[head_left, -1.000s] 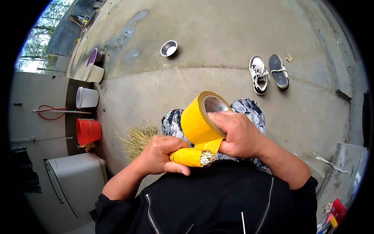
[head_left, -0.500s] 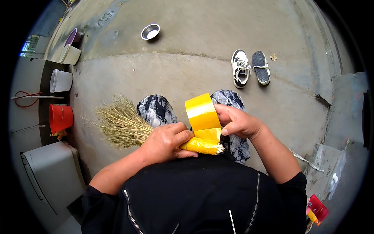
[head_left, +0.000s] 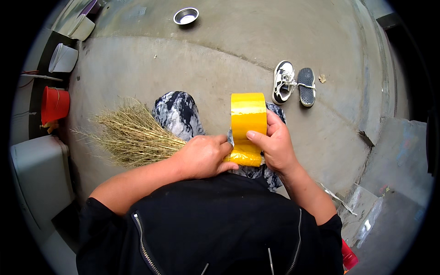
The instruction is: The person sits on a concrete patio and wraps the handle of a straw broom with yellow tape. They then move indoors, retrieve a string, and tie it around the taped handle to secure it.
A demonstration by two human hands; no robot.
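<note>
The left hand (head_left: 206, 156) curls its grip snugly round the taped handle of one bundle of dry, straw-coloured twigs (head_left: 133, 135), at the centre of the frame; the bushy end fans out left. The right hand (head_left: 277, 146) pinches one wide, glossy yellow tape roll (head_left: 249, 112), thumb on its face, other fingers partly hidden; one strip joins roll and handle. Beyond are two knees in black-and-white patterned trousers (head_left: 176, 114). Two black-and-white shoes (head_left: 283, 82) lie upper right, one sole-up. One round metal bowl (head_left: 186, 16) sits at the top; one red plastic bucket (head_left: 55, 104) stands left.
</note>
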